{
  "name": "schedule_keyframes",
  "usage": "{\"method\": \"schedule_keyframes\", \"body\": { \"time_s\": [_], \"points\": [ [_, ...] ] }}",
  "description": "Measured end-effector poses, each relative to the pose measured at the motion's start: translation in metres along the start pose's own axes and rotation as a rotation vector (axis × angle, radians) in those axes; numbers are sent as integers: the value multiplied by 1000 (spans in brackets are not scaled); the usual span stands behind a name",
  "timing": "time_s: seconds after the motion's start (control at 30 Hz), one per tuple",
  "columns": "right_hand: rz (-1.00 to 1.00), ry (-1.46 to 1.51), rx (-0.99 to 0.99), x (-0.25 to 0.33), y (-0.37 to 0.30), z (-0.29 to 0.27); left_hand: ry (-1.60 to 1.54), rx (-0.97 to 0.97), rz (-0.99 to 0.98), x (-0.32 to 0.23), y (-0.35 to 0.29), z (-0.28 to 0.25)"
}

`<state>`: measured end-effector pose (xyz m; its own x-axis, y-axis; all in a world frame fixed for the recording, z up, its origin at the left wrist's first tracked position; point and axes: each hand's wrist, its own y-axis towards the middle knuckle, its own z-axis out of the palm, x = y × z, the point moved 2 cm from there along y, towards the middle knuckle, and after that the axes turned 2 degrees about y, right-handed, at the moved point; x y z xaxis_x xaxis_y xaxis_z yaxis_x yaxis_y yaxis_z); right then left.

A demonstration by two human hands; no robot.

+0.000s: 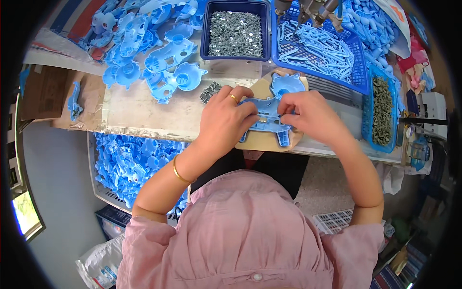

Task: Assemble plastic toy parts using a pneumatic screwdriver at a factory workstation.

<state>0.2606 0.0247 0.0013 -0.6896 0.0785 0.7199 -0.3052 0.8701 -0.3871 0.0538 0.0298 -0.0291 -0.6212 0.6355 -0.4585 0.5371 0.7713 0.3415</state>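
A light blue plastic toy shell (287, 84), animal-shaped and hollow side up, lies on a tan board (262, 142) at the table's front edge. My left hand (225, 114) is curled over the shell's left side, its fingertips closed against the edge. On the right side, the fingers of my right hand (304, 111) are pinched together down in the shell. What sits between those fingers is too small or hidden to make out. Small metal pieces (210, 91) lie in a little heap just beyond my left hand.
Beyond the board stand a dark blue bin (204, 31) of small metal parts and a blue basket (360, 72) of thin blue plastic pieces. A lighter blue basket (369, 123) of screws is at right. Loose blue shells (169, 58) spread far left; a filled crate (107, 197) sits below the table.
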Motion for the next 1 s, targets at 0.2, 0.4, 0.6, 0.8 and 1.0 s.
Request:
{"method": "schedule_keyframes", "body": {
  "time_s": [0.2, 0.4, 0.6, 0.8, 1.0],
  "points": [
    [-226, -237, -156, -6, 1, -2, 70, -56, 23, -3, -2, 0],
    [-141, -104, -27, -7, 4, -7, 57, -43, 11, -2, -4, 0],
    [-73, -121, 18, -5, 3, -6, 93, -50, 21, -4, -5, 0],
    [-142, -248, -130, -8, 2, -2, 127, -61, 12, -6, -6, 1],
    [-113, -330, -106, -8, 7, -5, 134, -82, 5, -8, -4, 1]
  ]
}}
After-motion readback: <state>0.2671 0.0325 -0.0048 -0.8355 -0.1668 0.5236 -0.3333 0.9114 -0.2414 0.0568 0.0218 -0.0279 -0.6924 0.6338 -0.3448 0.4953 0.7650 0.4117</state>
